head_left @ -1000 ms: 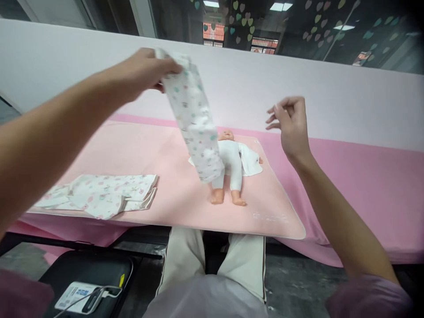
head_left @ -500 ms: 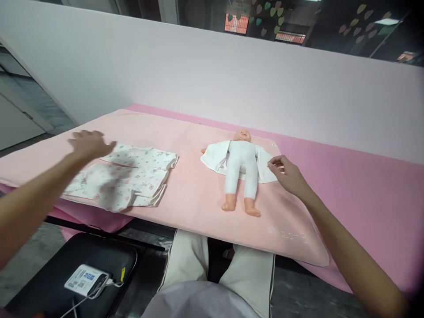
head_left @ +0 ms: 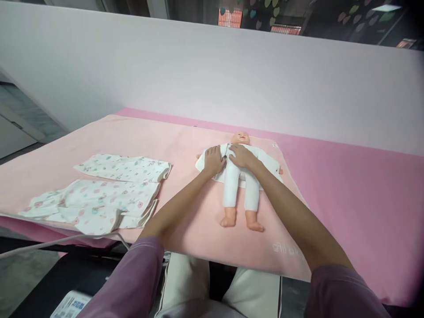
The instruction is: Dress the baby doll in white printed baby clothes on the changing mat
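Observation:
A baby doll (head_left: 240, 138) lies on its back, face up, in white leggings (head_left: 232, 187) and an unfastened white shirt (head_left: 270, 165). Its bare feet point toward me. My left hand (head_left: 213, 160) rests on the shirt's left side, with fingers extended over the cloth and the thumb toward the doll's middle. Across the doll's chest lies my right hand (head_left: 243, 156), its fingers spread and pointing left, close to the left one. The shirt's front edge between my hands is partly hidden.
To the left lie printed white baby clothes (head_left: 112, 194), spread flat on the pink mat (head_left: 185, 212). A pale wall (head_left: 212, 79) rises behind the table. At lower left are a black chair (head_left: 43, 282), a white device (head_left: 71, 304) and a cable (head_left: 66, 238).
My left hand has swung right from above the printed clothes to the doll's shirt. My right hand has moved left from the shirt's right sleeve onto the chest.

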Available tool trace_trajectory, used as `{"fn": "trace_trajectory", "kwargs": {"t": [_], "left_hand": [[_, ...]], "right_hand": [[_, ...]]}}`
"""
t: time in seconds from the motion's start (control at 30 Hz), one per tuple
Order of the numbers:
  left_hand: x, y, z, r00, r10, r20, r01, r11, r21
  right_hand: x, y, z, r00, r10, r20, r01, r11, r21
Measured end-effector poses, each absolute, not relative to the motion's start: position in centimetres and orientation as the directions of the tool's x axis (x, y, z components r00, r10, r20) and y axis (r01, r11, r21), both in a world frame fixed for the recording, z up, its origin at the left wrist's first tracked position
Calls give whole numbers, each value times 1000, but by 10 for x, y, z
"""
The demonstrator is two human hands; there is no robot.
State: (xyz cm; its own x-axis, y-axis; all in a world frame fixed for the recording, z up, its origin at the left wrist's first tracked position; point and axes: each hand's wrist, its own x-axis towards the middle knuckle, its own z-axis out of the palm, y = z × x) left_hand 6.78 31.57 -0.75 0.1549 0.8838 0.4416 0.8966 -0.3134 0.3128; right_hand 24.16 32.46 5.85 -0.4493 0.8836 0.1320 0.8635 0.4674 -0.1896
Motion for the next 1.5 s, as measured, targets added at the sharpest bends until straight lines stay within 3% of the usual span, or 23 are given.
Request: {"fn": "trace_trajectory", "kwargs": {"t": [0.23, 0.47, 0.6, 0.73, 0.9, 0.97, 1.07, 1.13, 1.2, 1.3, 1.4, 1.5], "left_hand": [[60, 333, -26, 135, 864, 486, 900, -312, 303], [61, 336, -26, 115, 874, 472, 901, -292, 321], [59, 336, -25, 55, 894, 444, 890, -246, 384], [57, 338, -28, 9, 922, 387, 883, -189, 429], [58, 337, -27, 56, 923, 380, 856, -241, 458], [57, 335, -24, -2, 922, 388, 786, -238, 570], [54, 331, -17, -245, 841, 482, 639, -233, 733], [52, 327, -12, -415, 718, 558, 620, -225, 751], [51, 321, -5, -470, 624, 624, 674, -202, 711], [56, 309, 12, -357, 628, 691, 753, -244, 611], [72, 296, 34, -87, 698, 710, 765, -410, 497], [103, 292, 50, 209, 760, 615, 756, -525, 391]], "right_hand": [[207, 369, 60, -445, 895, 15, 888, 444, -117], [205, 378, 51, -397, 910, 117, 899, 412, -152], [239, 377, 46, -324, 896, 303, 817, 427, -388], [287, 374, 49, -123, 896, 427, 643, 400, -653], [317, 367, 58, -105, 904, 415, 478, 412, -776], [310, 367, 58, -145, 904, 403, 495, 419, -761], [290, 371, 57, -201, 910, 364, 573, 410, -709], [278, 372, 57, -232, 914, 332, 618, 402, -676], [274, 369, 57, -255, 913, 320, 641, 407, -651], [285, 353, 51, -224, 896, 382, 671, 427, -607], [311, 328, 36, -128, 875, 467, 741, 397, -541], [336, 306, 18, -69, 870, 488, 835, 318, -449]]}}
